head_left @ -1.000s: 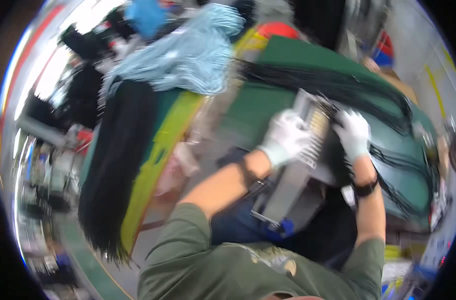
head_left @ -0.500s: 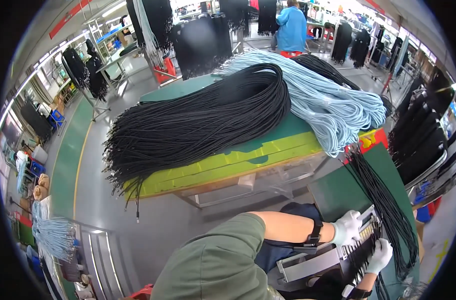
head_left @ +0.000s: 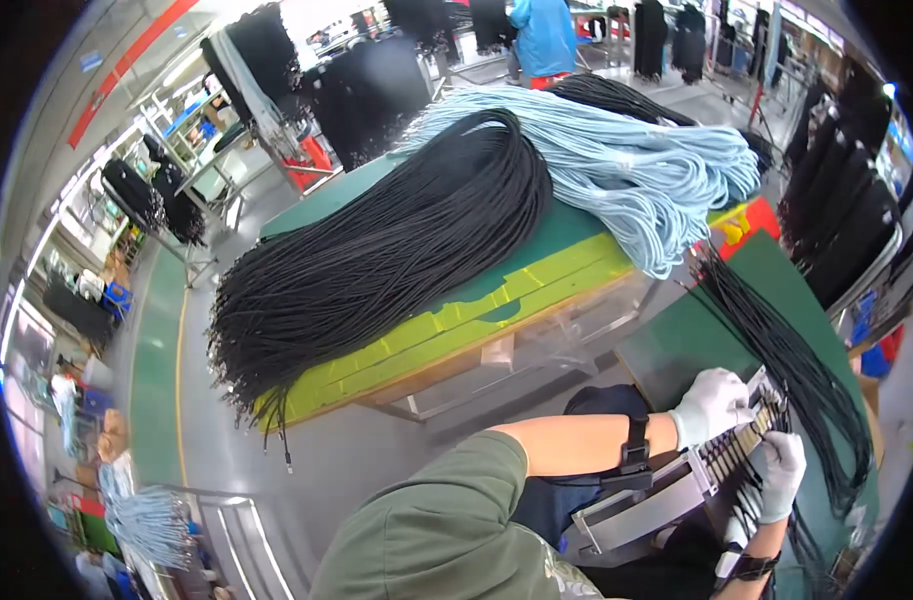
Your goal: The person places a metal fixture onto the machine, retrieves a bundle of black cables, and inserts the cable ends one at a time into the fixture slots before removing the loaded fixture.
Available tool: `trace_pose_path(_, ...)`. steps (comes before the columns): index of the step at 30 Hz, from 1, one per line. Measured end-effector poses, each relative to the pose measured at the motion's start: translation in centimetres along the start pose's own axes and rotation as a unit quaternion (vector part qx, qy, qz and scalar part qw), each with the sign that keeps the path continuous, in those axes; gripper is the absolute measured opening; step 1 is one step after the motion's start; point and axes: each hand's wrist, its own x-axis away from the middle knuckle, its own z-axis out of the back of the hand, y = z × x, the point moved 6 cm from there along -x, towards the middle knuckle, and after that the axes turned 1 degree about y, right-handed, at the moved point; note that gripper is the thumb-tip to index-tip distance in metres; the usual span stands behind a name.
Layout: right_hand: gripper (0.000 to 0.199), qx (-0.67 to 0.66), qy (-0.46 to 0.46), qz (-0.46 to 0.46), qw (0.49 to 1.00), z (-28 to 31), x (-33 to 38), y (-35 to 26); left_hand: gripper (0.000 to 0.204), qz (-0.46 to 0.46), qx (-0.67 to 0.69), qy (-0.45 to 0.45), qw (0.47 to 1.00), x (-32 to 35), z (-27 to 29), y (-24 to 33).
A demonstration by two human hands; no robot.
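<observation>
— How much room is showing around the hands?
— Little: the metal rack (head_left: 666,490) is sitting at the green table's (head_left: 696,350) near edge, black cords (head_left: 796,370) trailing beside it.
— And the hands?
— The left hand (head_left: 711,405) is curling over the rack's top; the right hand (head_left: 779,472) is pinching its cord ends.

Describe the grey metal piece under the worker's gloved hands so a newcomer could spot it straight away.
Start at the big green table at lower right, where black cords trail down. At its near edge the left hand and right hand, both in white gloves, rest on a long grey metal rack. Unlike the loose bundles around it, it is rigid, flat and holds a row of cord ends.
</observation>
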Motion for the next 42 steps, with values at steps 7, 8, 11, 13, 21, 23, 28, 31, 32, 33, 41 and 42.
trace_pose_path(7,0.019,-0.018,-0.037,-0.022,0.999,-2.6,0.4,-2.5,0.017,-0.136,0.076,0.015,0.988,0.4,0.2,2.3)
trace_pose_path(8,0.019,-0.021,-0.034,-0.029,0.999,-2.2,0.8,-2.0,0.016,-0.145,0.076,0.022,0.986,0.5,0.4,2.7)
trace_pose_path(11,0.017,-0.013,-0.034,-0.059,0.998,0.3,2.0,0.2,0.015,-0.139,0.074,0.03,0.987,0.4,0.3,2.7)
trace_pose_path(13,0.016,-0.046,-0.014,-0.107,0.993,0.8,2.4,0.8,0.015,-0.108,0.071,0.046,0.991,0.1,-0.1,2.1)
trace_pose_path(21,0.009,0.081,0.013,-0.037,0.996,1.3,1.0,-1.0,0.013,-0.022,-0.091,-0.002,0.996,-0.7,1.0,-0.1)
trace_pose_path(23,0.01,0.112,0.002,-0.055,0.992,1.4,1.3,0.0,0.016,0.029,-0.032,-0.042,0.998,-1.0,1.0,-1.1)
trace_pose_path(28,0.012,0.143,-0.019,-0.071,0.987,1.1,1.9,0.7,0.017,0.056,-0.019,-0.067,0.996,-0.5,-0.4,-2.0)
trace_pose_path(31,0.013,0.15,-0.024,-0.07,0.986,0.8,2.2,0.7,0.013,0.004,-0.027,-0.03,0.999,-0.3,-0.2,-1.5)
trace_pose_path(32,0.014,0.152,-0.029,-0.071,0.985,0.6,2.2,0.7,0.013,0.005,-0.028,-0.029,0.999,-0.3,0.0,-1.5)
trace_pose_path(33,0.015,0.155,-0.034,-0.074,0.985,0.4,2.3,0.8,0.015,0.019,-0.04,-0.052,0.998,-0.2,-0.1,-1.6)
trace_pose_path(41,0.019,0.159,-0.052,-0.086,0.982,-0.5,2.5,1.2,0.019,0.033,-0.08,-0.103,0.991,0.0,-0.4,-1.8)
trace_pose_path(42,0.019,0.159,-0.053,-0.087,0.982,-0.5,2.6,1.3,0.019,0.014,-0.079,-0.099,0.992,0.2,-0.5,-1.9)
